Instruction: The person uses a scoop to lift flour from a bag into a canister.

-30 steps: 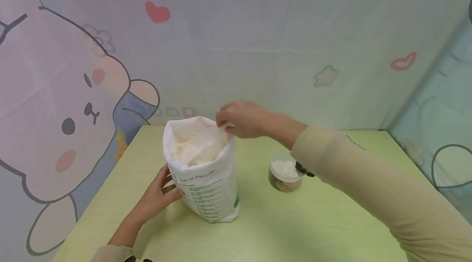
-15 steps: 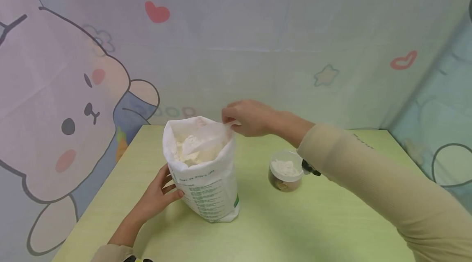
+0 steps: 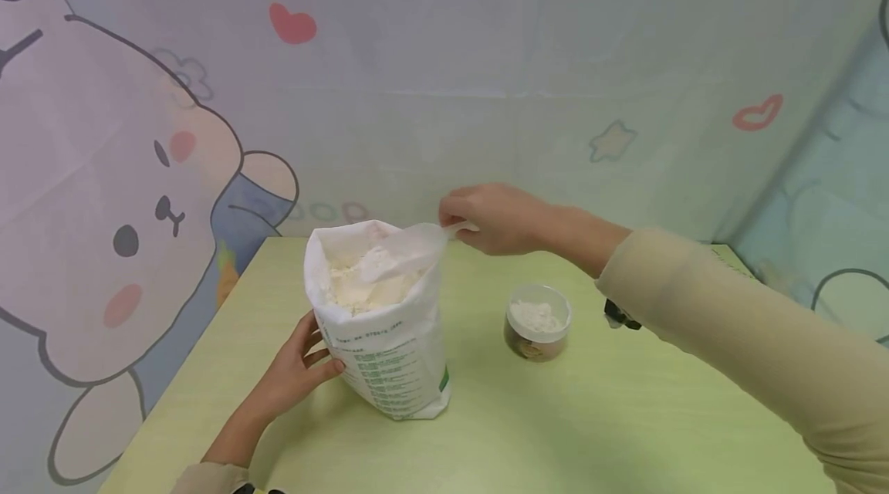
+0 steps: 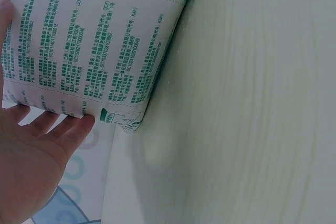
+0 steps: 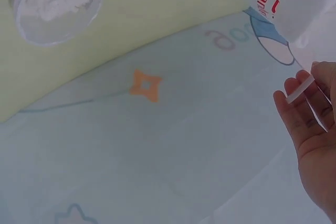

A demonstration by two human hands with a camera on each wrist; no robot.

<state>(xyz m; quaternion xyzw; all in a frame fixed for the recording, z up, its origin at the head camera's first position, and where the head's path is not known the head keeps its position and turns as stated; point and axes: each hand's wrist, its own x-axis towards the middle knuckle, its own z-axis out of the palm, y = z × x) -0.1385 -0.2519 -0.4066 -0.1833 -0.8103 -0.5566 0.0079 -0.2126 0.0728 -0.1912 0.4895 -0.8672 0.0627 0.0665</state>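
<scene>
In the head view a white bag (image 3: 392, 359) with green print stands upright, its mouth wide, full of pale flour-like powder (image 3: 354, 293). My left hand (image 3: 299, 370) grips its left side, thumb on the front and fingers behind; the left wrist view shows those fingers (image 4: 73, 129) along the printed bag (image 4: 94, 35). With thumb and fingers my right hand (image 3: 493, 220) pinches the handle of a translucent scoop (image 3: 420, 243). The scoop tilts down into the bag's mouth, its tip at the powder. In the right wrist view only the scoop's handle (image 5: 300, 89) shows clearly.
A small clear tub (image 3: 538, 347) of white powder sits right of the bag, below my right forearm. The pale green table (image 3: 556, 432) ends at a printed cloth backdrop (image 3: 444, 93), which also hangs at both sides.
My right hand has drawn back to the right and slightly up, pulling the scoop partway out of the powder, so more of it shows. The left hand and bag stay put.
</scene>
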